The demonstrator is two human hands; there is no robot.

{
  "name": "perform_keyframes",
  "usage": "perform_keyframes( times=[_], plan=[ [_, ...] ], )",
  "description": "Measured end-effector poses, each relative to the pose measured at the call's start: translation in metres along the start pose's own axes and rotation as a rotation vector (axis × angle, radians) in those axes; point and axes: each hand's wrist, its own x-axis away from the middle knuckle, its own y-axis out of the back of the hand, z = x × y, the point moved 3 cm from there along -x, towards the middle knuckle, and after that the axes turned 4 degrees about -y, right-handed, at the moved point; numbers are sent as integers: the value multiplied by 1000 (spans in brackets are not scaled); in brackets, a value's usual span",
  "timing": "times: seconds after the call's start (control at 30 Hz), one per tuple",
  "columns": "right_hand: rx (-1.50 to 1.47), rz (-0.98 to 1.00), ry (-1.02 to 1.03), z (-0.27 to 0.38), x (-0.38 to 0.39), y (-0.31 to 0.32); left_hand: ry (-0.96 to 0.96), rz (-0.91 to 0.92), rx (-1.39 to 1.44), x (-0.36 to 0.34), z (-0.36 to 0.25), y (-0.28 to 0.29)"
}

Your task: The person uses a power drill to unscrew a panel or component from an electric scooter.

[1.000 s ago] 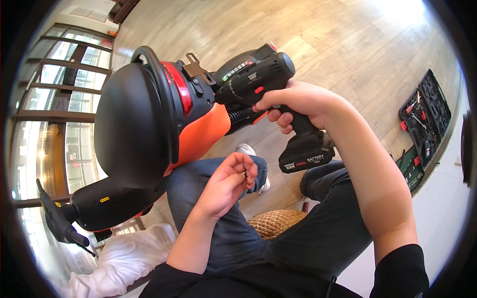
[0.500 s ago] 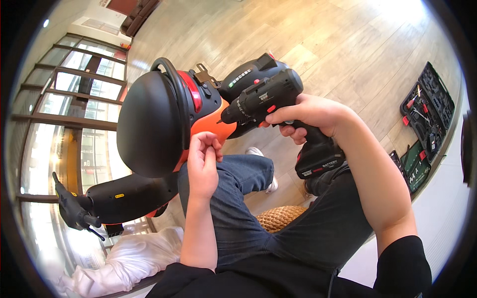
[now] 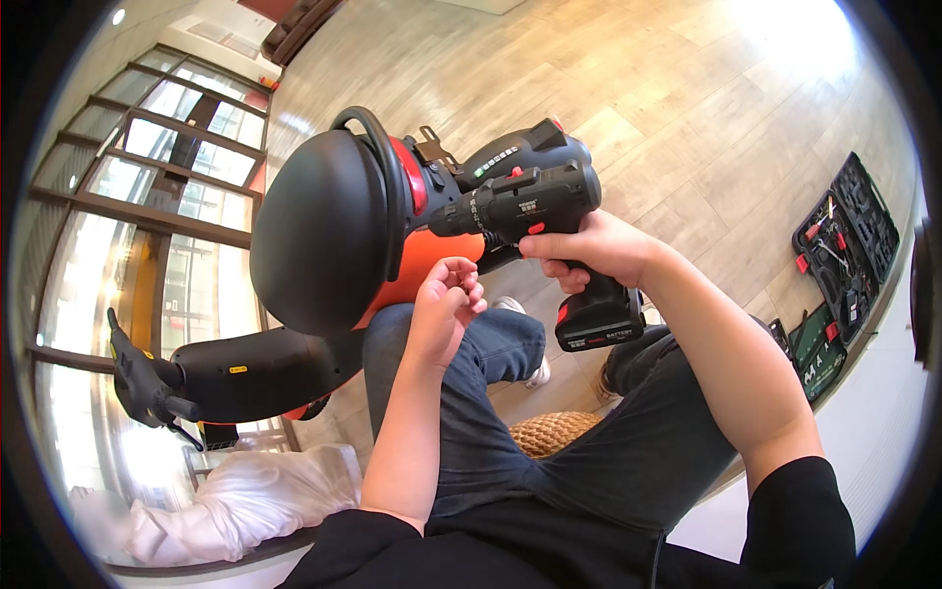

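My right hand grips a black cordless drill by its handle, a finger near the red trigger and the battery block below. The drill lies level, its chuck pointing left at the rear of a black-and-orange electric scooter. Whether its tip touches the scooter I cannot tell. Just below the chuck is my left hand, palm up with the fingers curled in and the thumb bent against them. Anything between those fingers is too small to make out. A red tail light and a metal bracket sit beyond the chuck.
An opened black tool case lies on the wood floor at right, a green case nearer me. The scooter's handlebar reaches left, beside white cloth. A woven seat shows between my legs.
The drill has levelled out, its chuck now nearer the scooter. My left hand has shifted right, its fingers turned more to the right. The view has moved slightly.
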Motion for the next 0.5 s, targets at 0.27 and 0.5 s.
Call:
perform_keyframes(
  times=[0.27, 0.5],
  plan=[
    [108, -183, 98, 1, -8, -4, 14, 9, -107, 1, 6, 0],
    [114, -232, 190, 10, -7, -3, -42, -3, -240, 0, -1, -10]
  ],
)
